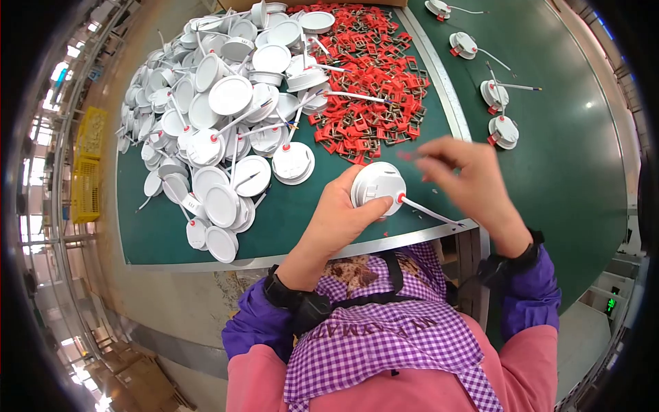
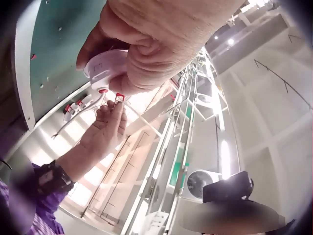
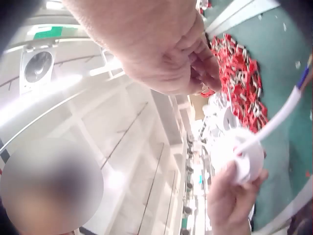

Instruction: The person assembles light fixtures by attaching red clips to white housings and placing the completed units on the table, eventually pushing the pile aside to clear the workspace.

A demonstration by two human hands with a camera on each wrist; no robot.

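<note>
My left hand grips a round white light fixture near the table's front edge, its thumb lying over the back face. From a red grommet on the fixture's side, a white cable runs out to the right, ending in bare wires. Just right of the fixture, my right hand pinches a small red clip between thumb and fingertips. The clip is blurred in the head view, and a little gap shows between it and the fixture there.
A large heap of white fixtures covers the table's left side. Beside it lies a pile of red clips with metal springs. Several fixtures with red clips stand in a row on the green surface at right, beyond a metal rail.
</note>
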